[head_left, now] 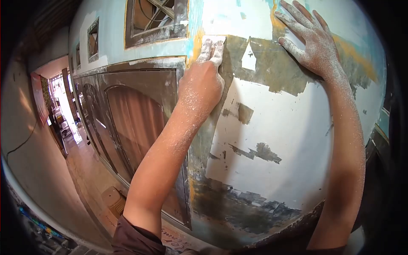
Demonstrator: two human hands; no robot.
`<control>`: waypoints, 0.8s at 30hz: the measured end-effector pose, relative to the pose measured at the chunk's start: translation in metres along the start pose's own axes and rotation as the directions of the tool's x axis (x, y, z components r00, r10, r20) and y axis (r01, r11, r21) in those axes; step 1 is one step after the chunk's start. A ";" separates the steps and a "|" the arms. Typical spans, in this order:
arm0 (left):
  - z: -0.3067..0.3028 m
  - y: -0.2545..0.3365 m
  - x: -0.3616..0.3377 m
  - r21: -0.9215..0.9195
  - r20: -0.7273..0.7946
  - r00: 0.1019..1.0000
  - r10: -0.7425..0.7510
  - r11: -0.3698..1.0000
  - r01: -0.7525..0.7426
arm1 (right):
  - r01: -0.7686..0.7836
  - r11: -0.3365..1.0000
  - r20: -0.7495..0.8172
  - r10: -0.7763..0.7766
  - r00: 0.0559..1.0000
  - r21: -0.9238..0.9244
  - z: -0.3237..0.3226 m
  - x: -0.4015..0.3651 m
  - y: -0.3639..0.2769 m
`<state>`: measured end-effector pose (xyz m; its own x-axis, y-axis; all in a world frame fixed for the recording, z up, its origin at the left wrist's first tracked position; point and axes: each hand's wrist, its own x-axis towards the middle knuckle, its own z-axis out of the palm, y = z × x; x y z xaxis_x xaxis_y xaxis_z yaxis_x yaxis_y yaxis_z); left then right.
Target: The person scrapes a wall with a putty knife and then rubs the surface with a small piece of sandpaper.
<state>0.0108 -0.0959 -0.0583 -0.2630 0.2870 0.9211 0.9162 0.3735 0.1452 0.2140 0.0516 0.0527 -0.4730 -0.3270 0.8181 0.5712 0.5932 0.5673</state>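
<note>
Before me is a wall (280, 123) with patches of white, grey-brown, pale blue and orange. My left hand (204, 74) is raised to it beside the corner of the window frame, two dusty fingers pressed on a small whitish piece (214, 39) that lies against the wall; what the piece is I cannot make out. White dust covers both hands and forearms. Higher up on the right, my right hand (312, 42) rests on the wall with its fingers spread, holding nothing. A small white house-shaped patch (249, 57) shows between the hands.
Left of the wall patch is a brown window frame (140, 68) with reddish curtains (136, 112) behind it. A smaller framed opening (157, 17) sits above. A corridor floor (83, 159) runs back to a bright doorway, with a stool-like object (112, 199) low down.
</note>
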 end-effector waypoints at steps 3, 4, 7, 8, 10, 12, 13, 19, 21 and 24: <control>-0.019 0.012 0.010 0.033 0.294 0.933 -0.206 0.978 0.205 | -0.030 0.999 0.034 0.029 0.999 0.026 0.007 0.003 0.008; -0.014 0.007 0.007 0.036 0.293 0.934 -0.203 0.979 0.201 | -0.037 0.999 0.070 0.035 0.997 0.028 0.009 0.003 0.012; 0.006 -0.008 -0.003 0.005 0.067 0.996 -0.052 0.999 0.052 | -0.031 0.996 -0.037 0.028 0.999 -0.085 0.031 0.000 0.017; 0.003 -0.006 0.001 0.002 0.062 0.997 -0.043 0.999 0.043 | -0.021 0.973 -0.052 0.010 0.999 -0.229 0.035 0.002 0.021; -0.003 0.000 0.006 -0.008 0.091 0.995 -0.044 0.999 0.045 | -0.009 0.979 -0.051 -0.002 0.999 -0.205 0.038 0.000 0.025; 0.002 -0.005 0.003 -0.042 0.035 0.999 -0.010 0.999 0.012 | -0.035 0.964 -0.023 0.030 0.999 -0.262 0.043 0.000 0.026; 0.007 -0.012 0.002 -0.020 0.036 0.999 -0.014 1.000 0.015 | -0.017 0.971 -0.050 0.005 0.999 -0.238 0.042 -0.001 0.027; 0.004 -0.016 0.008 -0.079 -0.023 0.999 0.039 0.996 -0.041 | -0.015 0.994 -0.025 0.012 1.000 -0.106 0.019 0.001 0.012; 0.002 -0.018 0.002 -0.071 0.032 0.999 0.008 0.997 -0.005 | -0.024 1.000 -0.002 0.024 1.000 0.019 0.001 0.002 -0.001; 0.003 -0.016 0.007 -0.057 0.056 0.998 0.003 0.998 0.000 | -0.018 1.000 0.015 0.018 1.000 -0.016 0.000 0.002 -0.002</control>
<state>-0.0070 -0.0972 -0.0549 -0.2770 0.3369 0.8999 0.9319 0.3224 0.1661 0.2120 0.0500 0.0528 -0.4726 -0.3053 0.8267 0.5898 0.5874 0.5541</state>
